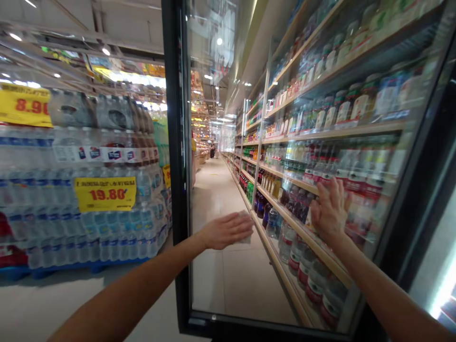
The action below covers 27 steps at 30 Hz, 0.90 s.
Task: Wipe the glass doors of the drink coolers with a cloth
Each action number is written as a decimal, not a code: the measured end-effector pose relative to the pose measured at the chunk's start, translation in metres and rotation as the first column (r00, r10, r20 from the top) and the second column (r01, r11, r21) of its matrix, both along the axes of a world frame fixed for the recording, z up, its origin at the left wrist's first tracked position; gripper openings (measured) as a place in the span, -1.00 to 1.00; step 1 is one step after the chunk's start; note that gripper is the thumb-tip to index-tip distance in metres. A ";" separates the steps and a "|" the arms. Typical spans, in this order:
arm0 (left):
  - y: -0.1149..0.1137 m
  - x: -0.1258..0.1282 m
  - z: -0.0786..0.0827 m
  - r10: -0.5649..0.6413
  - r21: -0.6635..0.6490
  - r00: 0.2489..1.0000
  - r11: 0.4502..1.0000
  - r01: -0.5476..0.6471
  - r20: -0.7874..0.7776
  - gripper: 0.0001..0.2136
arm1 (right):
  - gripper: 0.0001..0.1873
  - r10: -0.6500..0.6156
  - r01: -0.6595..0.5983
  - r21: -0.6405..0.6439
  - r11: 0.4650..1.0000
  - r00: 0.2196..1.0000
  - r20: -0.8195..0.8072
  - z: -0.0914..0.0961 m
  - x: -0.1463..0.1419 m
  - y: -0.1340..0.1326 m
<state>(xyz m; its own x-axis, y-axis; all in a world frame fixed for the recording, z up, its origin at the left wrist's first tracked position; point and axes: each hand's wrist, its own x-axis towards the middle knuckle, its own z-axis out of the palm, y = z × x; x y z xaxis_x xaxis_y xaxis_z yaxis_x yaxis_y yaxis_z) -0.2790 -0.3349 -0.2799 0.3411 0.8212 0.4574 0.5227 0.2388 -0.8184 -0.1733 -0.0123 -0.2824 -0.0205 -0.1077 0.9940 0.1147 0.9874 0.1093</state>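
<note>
An open glass cooler door [213, 142] with a black frame stands in front of me in a shop aisle. My left hand [228, 230] lies flat against the glass, fingers stretched out, pressing a pale cloth [246, 227] to it. My right hand [330, 211] rests on the same pane further right, palm on the glass with fingers spread. Through the glass I see shelves of bottled drinks [320, 175] running down the right side.
Stacked packs of bottled water [71, 190] with yellow price signs [105, 194] stand on a pallet at the left. The tiled aisle floor [213, 190] runs ahead, with a person [213, 150] far down it. The cooler's frame [427, 190] is at the right.
</note>
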 end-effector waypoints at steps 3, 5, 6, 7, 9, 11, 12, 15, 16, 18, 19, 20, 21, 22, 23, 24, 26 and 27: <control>-0.003 0.000 0.012 0.036 0.076 0.999 0.996 -0.038 0.024 -0.60 | -0.41 0.018 -0.023 0.151 0.988 0.999 0.035 0.008 -0.002 -0.007; -0.005 -0.002 0.024 0.088 0.418 0.990 0.899 -0.127 0.112 -0.55 | -0.41 0.015 -0.021 0.157 0.987 0.999 0.037 0.011 -0.003 -0.010; -0.006 -0.003 0.028 0.095 0.517 0.985 0.842 -0.155 0.141 -0.53 | -0.41 0.010 -0.016 0.144 0.989 0.999 0.040 0.012 -0.004 -0.012; -0.006 -0.003 0.030 0.095 0.535 0.985 0.830 -0.158 0.144 -0.52 | -0.41 0.004 -0.010 0.129 0.992 0.999 0.045 0.011 -0.005 -0.012; -0.004 -0.001 0.031 0.072 0.338 0.995 0.937 -0.090 0.067 -0.53 | -0.41 -0.010 0.003 0.104 0.995 0.998 0.062 0.011 -0.005 -0.013; 0.001 0.001 0.035 0.023 0.056 0.999 0.998 -0.021 -0.024 -0.56 | -0.40 -0.020 0.013 0.099 0.995 0.997 0.073 0.010 -0.005 -0.014; 0.004 0.001 0.041 0.017 0.017 0.999 1.000 -0.016 -0.036 -0.57 | -0.39 -0.020 0.013 0.108 0.994 0.997 0.073 0.010 -0.006 -0.014; 0.016 0.002 0.066 0.064 0.376 0.996 0.923 -0.083 0.063 -0.54 | -0.34 -0.010 0.002 0.132 0.991 0.998 0.059 0.010 -0.005 -0.014; 0.020 0.002 0.072 0.068 0.502 0.993 0.858 -0.110 0.101 -0.52 | -0.32 -0.004 -0.004 0.136 0.991 0.999 0.054 0.010 -0.005 -0.014; 0.030 0.004 0.077 0.046 0.534 0.995 0.841 -0.089 0.092 -0.52 | -0.31 0.006 -0.014 0.134 0.991 0.998 0.057 0.011 -0.004 -0.014; 0.035 0.005 0.076 0.025 0.429 0.998 0.902 -0.044 0.051 -0.53 | -0.31 0.009 -0.017 0.130 0.991 0.998 0.060 0.011 -0.004 -0.014; 0.039 0.007 0.073 -0.002 0.267 1.000 0.964 0.001 0.005 -0.54 | -0.31 0.010 -0.018 0.129 0.992 0.998 0.066 0.011 -0.003 -0.014; 0.042 0.008 0.072 -0.028 0.094 0.999 0.995 0.031 -0.029 -0.56 | -0.31 0.008 -0.018 0.130 0.991 0.997 0.073 0.012 -0.003 -0.014; 0.045 0.009 0.073 -0.046 -0.028 0.998 0.999 0.044 -0.045 -0.56 | -0.32 0.004 -0.015 0.131 0.991 0.997 0.081 0.012 -0.002 -0.014; 0.048 0.009 0.076 -0.049 -0.072 0.998 0.996 0.046 -0.044 -0.57 | -0.33 -0.002 -0.010 0.136 0.991 0.996 0.089 0.012 -0.002 -0.014; 0.050 0.009 0.083 -0.038 -0.032 0.999 0.999 0.037 -0.027 -0.57 | -0.35 -0.008 -0.005 0.142 0.990 0.996 0.093 0.012 -0.002 -0.013; 0.057 0.009 0.097 0.000 0.220 0.999 0.975 -0.009 0.044 -0.56 | -0.38 -0.017 0.004 0.143 0.990 0.996 0.090 0.011 -0.002 -0.013; 0.061 0.010 0.101 0.007 0.347 0.997 0.937 -0.034 0.080 -0.55 | -0.39 -0.020 0.008 0.136 0.991 0.996 0.086 0.011 -0.002 -0.013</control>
